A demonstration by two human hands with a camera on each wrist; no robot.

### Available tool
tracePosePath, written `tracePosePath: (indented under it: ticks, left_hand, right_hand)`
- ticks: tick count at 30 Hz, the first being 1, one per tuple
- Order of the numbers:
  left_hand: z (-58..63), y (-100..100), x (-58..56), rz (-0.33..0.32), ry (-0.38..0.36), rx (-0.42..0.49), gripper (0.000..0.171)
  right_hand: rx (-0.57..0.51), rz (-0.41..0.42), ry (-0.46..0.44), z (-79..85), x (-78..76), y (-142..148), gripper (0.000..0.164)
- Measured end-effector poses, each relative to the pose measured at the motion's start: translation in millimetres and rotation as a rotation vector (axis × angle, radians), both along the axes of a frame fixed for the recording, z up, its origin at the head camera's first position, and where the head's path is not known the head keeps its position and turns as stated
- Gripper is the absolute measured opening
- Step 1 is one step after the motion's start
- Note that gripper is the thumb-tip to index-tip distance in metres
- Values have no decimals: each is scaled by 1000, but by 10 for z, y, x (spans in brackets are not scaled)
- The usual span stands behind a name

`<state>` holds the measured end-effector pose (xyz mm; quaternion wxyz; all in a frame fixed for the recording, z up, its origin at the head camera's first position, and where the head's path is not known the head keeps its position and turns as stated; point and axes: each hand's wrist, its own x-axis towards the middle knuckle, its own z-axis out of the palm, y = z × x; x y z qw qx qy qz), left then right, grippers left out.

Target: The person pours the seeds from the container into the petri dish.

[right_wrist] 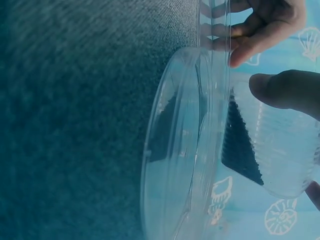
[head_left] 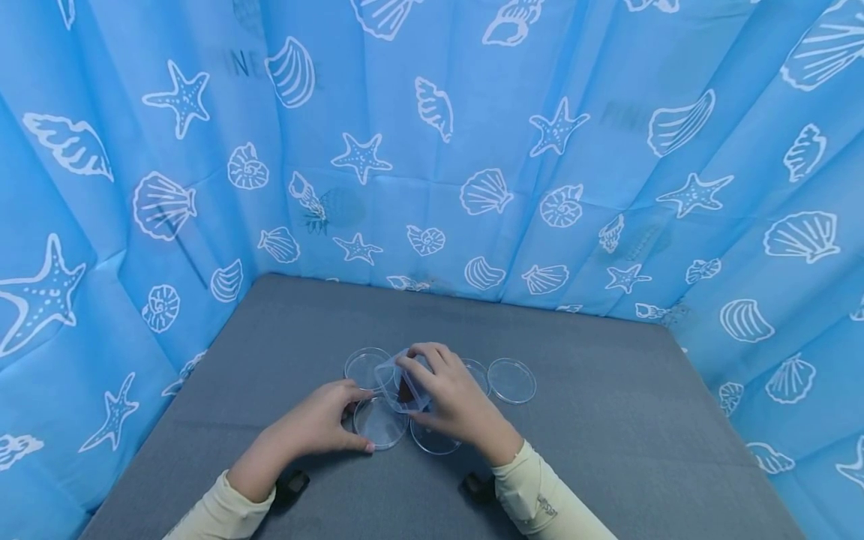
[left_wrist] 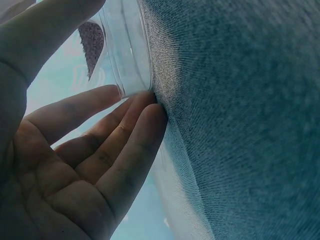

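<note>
My left hand (head_left: 317,420) holds a clear petri dish (head_left: 380,429) by its rim on the grey table, thumb on the near side and fingers on the far side. In the left wrist view the fingertips (left_wrist: 150,117) are right at the dish wall, low by the cloth. My right hand (head_left: 454,397) grips a clear plastic box (right_wrist: 287,155) between thumb and fingers, tilted over that dish. Dark fine grains (right_wrist: 240,145) lie heaped along the box's lower side. Another petri dish (head_left: 435,442) stands under my right hand, partly hidden by it.
More clear petri dishes stand behind: one at the back left (head_left: 361,363), one partly covered by my right hand (head_left: 479,373), and one at the right (head_left: 512,381). Grey cloth covers the table (head_left: 594,420). A blue shell-printed curtain (head_left: 405,202) surrounds its back and sides.
</note>
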<state>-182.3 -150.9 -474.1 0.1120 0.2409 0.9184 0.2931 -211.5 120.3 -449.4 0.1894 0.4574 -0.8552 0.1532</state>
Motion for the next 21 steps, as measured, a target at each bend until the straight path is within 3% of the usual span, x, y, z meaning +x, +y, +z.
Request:
tracePosePath:
  ticks: [12,21]
  left_hand:
    - [0,-3,5,-2,15,9,86]
    - [-1,1,10,11,10,-8,86]
  right_hand:
    - [64,8,93,15,51,-65,87]
    - [66,19,90,22,77,-88,85]
